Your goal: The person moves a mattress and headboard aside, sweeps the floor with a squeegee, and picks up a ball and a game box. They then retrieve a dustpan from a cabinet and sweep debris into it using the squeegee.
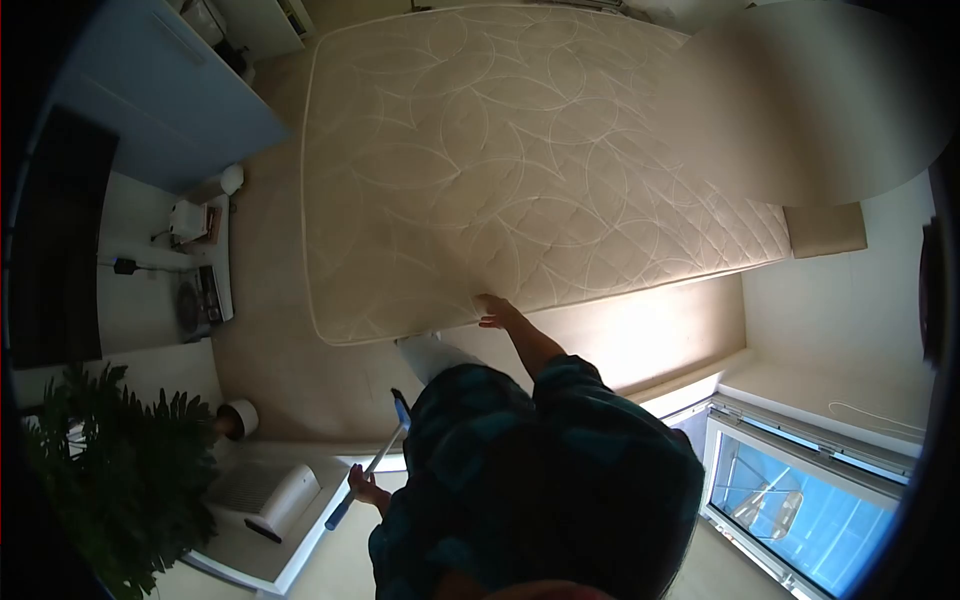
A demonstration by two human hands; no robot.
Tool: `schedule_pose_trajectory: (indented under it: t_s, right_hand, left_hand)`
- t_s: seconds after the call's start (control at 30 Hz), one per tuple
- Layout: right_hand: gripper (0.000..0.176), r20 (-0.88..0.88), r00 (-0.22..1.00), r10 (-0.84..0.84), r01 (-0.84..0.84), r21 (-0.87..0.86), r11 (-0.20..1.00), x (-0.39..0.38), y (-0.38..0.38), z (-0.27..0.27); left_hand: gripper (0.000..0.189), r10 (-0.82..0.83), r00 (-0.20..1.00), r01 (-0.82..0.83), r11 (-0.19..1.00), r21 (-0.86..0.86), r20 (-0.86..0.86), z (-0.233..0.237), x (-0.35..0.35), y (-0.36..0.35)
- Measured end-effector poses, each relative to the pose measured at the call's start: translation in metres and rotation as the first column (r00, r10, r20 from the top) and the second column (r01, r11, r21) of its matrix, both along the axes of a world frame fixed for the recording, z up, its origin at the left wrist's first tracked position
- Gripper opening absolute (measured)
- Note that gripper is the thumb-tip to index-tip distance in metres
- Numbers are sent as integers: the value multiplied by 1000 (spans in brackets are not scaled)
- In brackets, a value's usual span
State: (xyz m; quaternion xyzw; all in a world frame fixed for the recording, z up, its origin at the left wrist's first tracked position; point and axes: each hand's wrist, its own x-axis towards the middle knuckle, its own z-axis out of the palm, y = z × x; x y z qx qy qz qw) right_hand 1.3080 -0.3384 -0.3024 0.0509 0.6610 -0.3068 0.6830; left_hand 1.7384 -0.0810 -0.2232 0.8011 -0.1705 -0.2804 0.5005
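Note:
My left hand (pixel 367 489) is closed around the shaft of a squeegee (pixel 384 454), low at my left side. The tool has a blue grip, a pale shaft and a blue and black head that points up and forward. My right hand (pixel 492 312) reaches forward over the near edge of a bare mattress (pixel 480 170), fingers spread and holding nothing. The mattress is beige with a quilted pattern of curved lines. A white piece of cloth or clothing (pixel 432 356) shows between my body and the mattress edge.
A leafy plant (pixel 110 470) and a white appliance (pixel 280 500) stand at the left. Beyond them are a low shelf with small devices (pixel 200 290), a dark screen (pixel 60 240) and a blue-grey door (pixel 170 90). A tilted window (pixel 800 500) lies at the right.

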Motion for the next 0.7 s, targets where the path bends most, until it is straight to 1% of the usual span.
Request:
schedule_pose_trajectory:
  t_s: [0.07,0.1,0.13,0.2,0.23,0.27,0.3,0.33,0.37,0.4,0.43,0.53,0.57,0.6,0.63,0.67,0.7]
  right_hand:
    - [62,-98,995,36,-43,-78,996,-2,-12,-9]
    - [62,-120,988,100,-114,-120,986,-8,-14,-35]
    - [63,-147,976,159,-182,-160,970,-14,-17,-62]
    - [63,-112,969,220,-236,-157,959,-25,-11,-91]
    - [63,21,995,93,-93,-25,995,-27,-6,-94]
    - [62,110,992,-68,53,132,990,-29,0,-97]
    - [61,-154,979,-132,158,174,972,-15,0,-62]
    - [61,-247,944,-218,286,285,915,-6,-4,-68]
    - [61,-296,917,-266,359,330,873,-6,-19,-67]
    - [61,-350,884,-311,434,365,823,-6,-33,-66]
    - [61,-354,873,-334,457,361,813,-1,-39,-41]
    - [68,-425,862,-278,455,403,794,-1,-46,-15]
    - [70,-466,853,-233,455,449,769,4,-59,-1]
    - [71,-487,846,-219,455,444,771,3,-64,4]
    - [72,-507,837,-205,455,440,774,2,-69,8]
    - [72,-505,840,-198,432,402,808,2,-62,10]
    - [72,-498,847,-187,399,362,843,3,-52,7]
  left_hand:
    - [17,91,992,-85,995,59,-92,12,1,-28]
    - [17,44,997,-39,996,84,-67,18,-1,-41]
    - [18,64,994,-56,994,89,-87,12,2,-52]
    - [20,91,986,-65,982,175,-141,-21,25,-54]
    - [20,86,982,-45,971,235,-166,-31,30,-63]
    - [20,55,984,5,943,334,-170,-35,35,-75]
    - [20,20,984,60,902,427,-179,-40,41,-87]
    - [21,-548,837,502,765,403,-1,-45,52,-93]
    - [23,-421,872,489,756,434,-250,-54,60,-109]
    - [24,-252,846,481,740,470,-469,-63,69,-123]
    - [24,-283,831,514,720,466,-480,-71,73,-135]
    - [25,-391,771,617,652,440,-503,-90,76,-165]
    - [22,-327,581,803,379,460,-745,-110,85,-197]
    - [21,-787,402,901,248,356,-468,-121,88,-214]
    - [20,-755,494,857,339,389,-431,-122,85,-218]
    - [20,-715,572,813,428,395,-403,-120,78,-220]
    - [19,-708,606,790,481,381,-362,-121,72,-219]
